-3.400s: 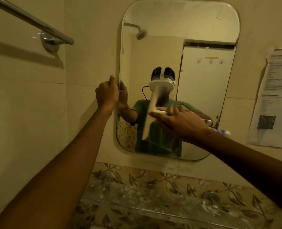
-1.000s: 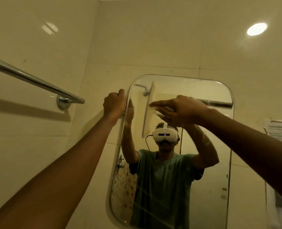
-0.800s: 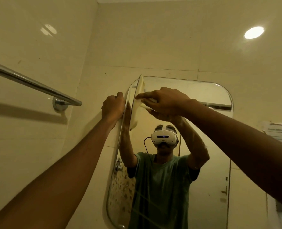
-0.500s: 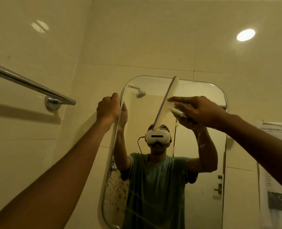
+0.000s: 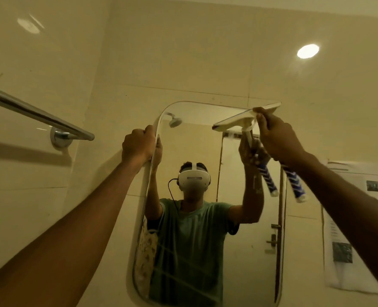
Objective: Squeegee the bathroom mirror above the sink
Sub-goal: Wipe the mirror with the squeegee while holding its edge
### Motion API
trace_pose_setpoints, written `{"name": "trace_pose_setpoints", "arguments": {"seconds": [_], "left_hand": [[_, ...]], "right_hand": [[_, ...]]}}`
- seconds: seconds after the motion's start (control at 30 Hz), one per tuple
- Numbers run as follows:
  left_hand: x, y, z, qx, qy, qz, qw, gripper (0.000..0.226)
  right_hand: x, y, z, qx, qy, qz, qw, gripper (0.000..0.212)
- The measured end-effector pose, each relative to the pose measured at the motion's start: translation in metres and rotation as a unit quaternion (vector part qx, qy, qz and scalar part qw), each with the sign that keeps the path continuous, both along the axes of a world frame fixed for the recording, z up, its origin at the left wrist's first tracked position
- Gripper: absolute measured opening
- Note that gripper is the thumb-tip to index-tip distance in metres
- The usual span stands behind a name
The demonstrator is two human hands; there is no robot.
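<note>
Right hand (image 5: 279,138) holds a squeegee (image 5: 246,127) at the top right corner of a bathroom mirror (image 5: 196,138); left hand (image 5: 138,145) grips the mirror's left edge.

Right fingers curl round the squeegee's neck just below its pale blade (image 5: 230,123), which lies tilted, right end higher, along the mirror's upper rim; it seems to touch the glass, though the angle makes that uncertain. A blue-and-white striped handle (image 5: 295,182) sticks out below the wrist. Left fingers wrap the mirror's rounded upper left edge. A chrome towel bar (image 5: 35,114) is on the wall (image 5: 39,207) to the left, a printed paper (image 5: 347,229) to the right, and a round ceiling light (image 5: 307,51) glows above.
</note>
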State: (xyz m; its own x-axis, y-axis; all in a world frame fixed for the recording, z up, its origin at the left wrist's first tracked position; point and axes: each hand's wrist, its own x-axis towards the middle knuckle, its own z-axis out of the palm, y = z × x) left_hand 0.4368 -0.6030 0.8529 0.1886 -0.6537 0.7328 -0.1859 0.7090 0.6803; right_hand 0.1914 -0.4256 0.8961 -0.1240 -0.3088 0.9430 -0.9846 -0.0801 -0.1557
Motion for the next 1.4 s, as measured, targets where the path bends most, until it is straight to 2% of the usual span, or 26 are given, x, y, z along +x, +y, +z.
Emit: {"name": "trace_pose_setpoints", "arguments": {"seconds": [0.1,0.23,0.37,0.47,0.57,0.67,0.73,0.83,0.9,0.97,1.03,1.27,1.4], "left_hand": [[-0.002,-0.003,-0.001,-0.006,0.001,0.006,1.0,0.041],[-0.001,-0.004,-0.001,-0.018,-0.013,0.014,1.0,0.041],[0.0,-0.006,-0.004,-0.025,-0.025,0.012,0.999,0.043],[0.0,-0.006,-0.008,-0.043,-0.035,0.019,0.998,0.042],[0.001,-0.006,-0.01,-0.055,-0.048,0.026,0.997,0.042],[0.002,-0.008,-0.011,-0.054,-0.061,0.022,0.996,0.042],[0.002,-0.011,-0.015,-0.058,-0.063,0.023,0.996,0.042],[-0.002,-0.014,-0.026,-0.067,-0.05,0.027,0.996,0.043],[-0.003,-0.015,-0.031,-0.069,-0.048,0.032,0.996,0.044],[-0.003,-0.014,-0.034,-0.075,-0.049,0.037,0.995,0.044],[-0.004,-0.013,-0.033,-0.086,-0.053,0.052,0.994,0.044],[-0.008,-0.013,-0.035,-0.107,-0.042,0.095,0.989,0.043],[-0.01,-0.014,-0.034,-0.1,-0.036,0.093,0.99,0.046]], "right_hand": [[0.013,-0.007,-0.023,-0.009,-0.029,-0.01,0.999,0.046],[0.013,-0.022,-0.084,-0.04,-0.102,0.001,0.994,0.049],[0.024,-0.016,-0.124,-0.01,-0.137,-0.007,0.99,0.049],[0.028,-0.001,-0.092,-0.002,-0.122,-0.016,0.992,0.038],[0.02,0.003,-0.041,-0.04,-0.113,-0.042,0.992,0.035],[0.012,-0.003,-0.031,-0.056,-0.124,-0.038,0.99,0.032],[0.013,-0.006,-0.053,-0.063,-0.141,-0.032,0.987,0.031],[0.018,-0.009,-0.12,-0.07,-0.187,-0.004,0.98,0.025],[0.027,-0.007,-0.162,-0.053,-0.214,-0.007,0.975,0.027],[0.034,-0.003,-0.174,-0.038,-0.222,-0.02,0.974,0.031],[0.032,0.001,-0.151,-0.042,-0.216,-0.011,0.975,0.029],[0.009,-0.013,-0.01,-0.102,-0.119,-0.026,0.987,0.031],[0.01,-0.018,-0.012,-0.096,-0.124,-0.029,0.987,0.032]]}}
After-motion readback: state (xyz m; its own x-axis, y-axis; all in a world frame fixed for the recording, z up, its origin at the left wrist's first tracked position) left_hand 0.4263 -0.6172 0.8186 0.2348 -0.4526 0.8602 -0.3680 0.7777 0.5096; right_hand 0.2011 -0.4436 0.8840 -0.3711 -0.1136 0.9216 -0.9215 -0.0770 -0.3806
